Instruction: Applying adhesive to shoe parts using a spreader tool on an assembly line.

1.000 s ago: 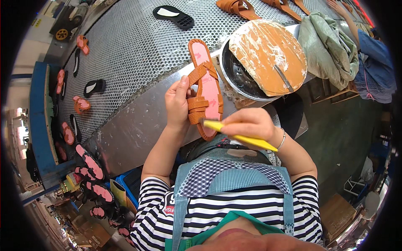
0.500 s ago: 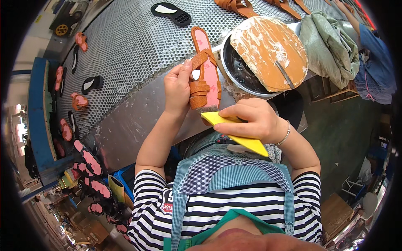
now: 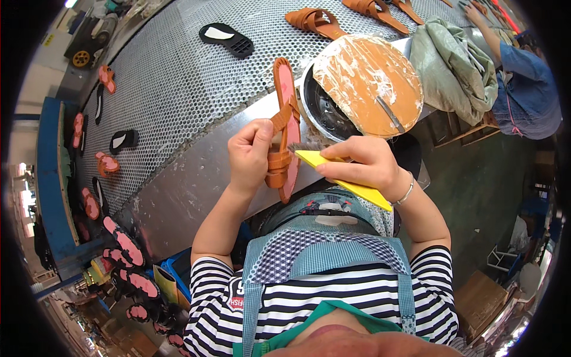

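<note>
My left hand (image 3: 248, 156) is closed on the straps of a brown sandal (image 3: 288, 134) with a pink underside layer. The sandal is held upright on its length, turned partly edge-on above the metal table edge. Pinched in my right hand (image 3: 370, 165) is a flat yellow-handled brush (image 3: 355, 185). Its dark bristles are at the sandal's right edge, near the middle; whether they touch it I cannot tell. Just beyond my right hand stands a black bucket (image 3: 321, 110), partly covered by a round, orange-brown board (image 3: 363, 77) smeared with whitish stuff.
A black sole (image 3: 227, 40) lies on the perforated conveyor (image 3: 178, 65), with brown sandals (image 3: 315, 22) along its far side. A thin blade-like tool (image 3: 390, 114) rests on the board. A green-grey cloth (image 3: 455, 68) hangs beside it. Another person (image 3: 526, 89) works at far right.
The sandal has turned more edge-on, with its near end lower. The brush has moved from that near end up to the sandal's side. The view has shifted slightly.
</note>
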Demonstrator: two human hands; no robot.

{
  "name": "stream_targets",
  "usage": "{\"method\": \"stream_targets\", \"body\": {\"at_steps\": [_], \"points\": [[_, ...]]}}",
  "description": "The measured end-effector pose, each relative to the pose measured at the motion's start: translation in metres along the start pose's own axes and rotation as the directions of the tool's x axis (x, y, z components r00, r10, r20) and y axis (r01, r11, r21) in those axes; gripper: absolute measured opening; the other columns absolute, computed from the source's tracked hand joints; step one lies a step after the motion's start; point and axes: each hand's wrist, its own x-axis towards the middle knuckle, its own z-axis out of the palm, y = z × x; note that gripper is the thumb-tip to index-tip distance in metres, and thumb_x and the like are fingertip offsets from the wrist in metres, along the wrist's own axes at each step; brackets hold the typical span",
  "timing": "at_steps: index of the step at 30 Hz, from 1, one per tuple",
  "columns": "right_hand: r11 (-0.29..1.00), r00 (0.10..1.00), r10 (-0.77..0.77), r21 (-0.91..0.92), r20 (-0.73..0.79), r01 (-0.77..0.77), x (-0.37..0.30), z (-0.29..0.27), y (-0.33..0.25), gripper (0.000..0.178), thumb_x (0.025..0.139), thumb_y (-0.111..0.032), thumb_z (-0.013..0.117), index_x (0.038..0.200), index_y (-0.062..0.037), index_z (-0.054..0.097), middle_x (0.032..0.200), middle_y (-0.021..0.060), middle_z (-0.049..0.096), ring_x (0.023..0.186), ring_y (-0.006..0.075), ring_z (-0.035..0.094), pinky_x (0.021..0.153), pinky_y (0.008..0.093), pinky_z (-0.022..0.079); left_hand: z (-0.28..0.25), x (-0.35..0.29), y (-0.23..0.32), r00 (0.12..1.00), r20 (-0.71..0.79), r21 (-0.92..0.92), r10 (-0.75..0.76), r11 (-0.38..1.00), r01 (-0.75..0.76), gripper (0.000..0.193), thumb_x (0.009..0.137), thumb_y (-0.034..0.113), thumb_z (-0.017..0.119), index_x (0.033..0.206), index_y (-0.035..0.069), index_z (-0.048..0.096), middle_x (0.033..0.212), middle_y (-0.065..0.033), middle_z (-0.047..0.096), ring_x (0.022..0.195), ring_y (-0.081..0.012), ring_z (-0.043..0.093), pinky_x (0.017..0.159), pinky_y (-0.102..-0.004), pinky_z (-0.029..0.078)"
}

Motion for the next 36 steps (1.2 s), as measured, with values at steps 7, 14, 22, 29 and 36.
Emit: {"method": "stream_targets", "body": {"at_steps": [7, 14, 22, 29, 36], "points": [[0.998, 0.998, 0.023, 0.056, 0.060, -0.027, -0.004, 0.010, 0.006, 0.031, 0.074, -0.007, 0.070, 0.105, -0.0098, 0.068, 0.088, 0.0085, 0.065, 0.074, 0.0234, 0.066, 0.062, 0.0310, 0.053, 0.001, -0.011, -0.013, 0.993, 0.048, 0.071, 0.107, 0.991, -0.110, 0.027, 0.096, 0.014, 0.057, 0.078, -0.005, 0.062, 0.082, -0.0055, 0.064, 0.070, -0.0073, 0.053, 0.060, -0.0235, 0.042], [0.640, 0.635, 0.719, 0.626, -0.283, -0.445, -0.014, 0.011, 0.014, 0.023, 0.093, -0.007, 0.059, 0.115, -0.0048, 0.062, 0.095, 0.0024, 0.064, 0.076, 0.0077, 0.059, 0.064, 0.0209, 0.049, -0.010, -0.018, -0.015, 0.975, 0.158, 0.175, 0.158, 0.967, -0.185, 0.022, 0.096, 0.009, 0.055, 0.083, -0.006, 0.063, 0.093, -0.0079, 0.066, 0.076, -0.0078, 0.055, 0.066, -0.0224, 0.044], [0.898, 0.858, 0.401, 0.323, -0.322, -0.299, -0.008, 0.008, 0.032, 0.022, 0.089, -0.003, 0.062, 0.111, -0.0033, 0.064, 0.092, 0.0093, 0.066, 0.075, 0.0170, 0.063, 0.067, 0.0264, 0.050, -0.004, -0.017, -0.005, 0.937, 0.319, 0.242, 0.144, 0.943, -0.228, 0.018, 0.087, 0.006, 0.062, 0.072, -0.005, 0.060, 0.081, -0.0131, 0.067, 0.069, -0.0184, 0.061, 0.066, -0.0294, 0.048], [0.908, 0.920, 0.355, 0.297, -0.167, -0.296, -0.010, 0.016, 0.020, 0.024, 0.085, 0.000, 0.064, 0.109, -0.0008, 0.063, 0.085, 0.0119, 0.063, 0.072, 0.0221, 0.064, 0.062, 0.0295, 0.049, -0.027, 0.000, -0.035, 0.973, 0.213, 0.096, 0.086, 0.990, -0.108, 0.018, 0.091, 0.010, 0.057, 0.082, -0.004, 0.064, 0.084, -0.0086, 0.067, 0.070, -0.0146, 0.060, 0.067, -0.0268, 0.048], [0.530, 0.583, 0.784, 0.719, -0.213, -0.449, -0.038, 0.024, 0.017, 0.027, 0.094, -0.007, 0.059, 0.121, -0.0035, 0.058, 0.097, 0.0030, 0.063, 0.072, 0.0068, 0.060, 0.066, 0.0195, 0.051, -0.245, 0.144, -0.094, 0.965, -0.261, 0.169, -0.003, 0.984, 0.049, 0.038, 0.101, 0.031, 0.043, 0.096, -0.002, 0.062, 0.088, -0.0064, 0.062, 0.077, -0.0151, 0.058, 0.070, -0.0290, 0.048]]}}
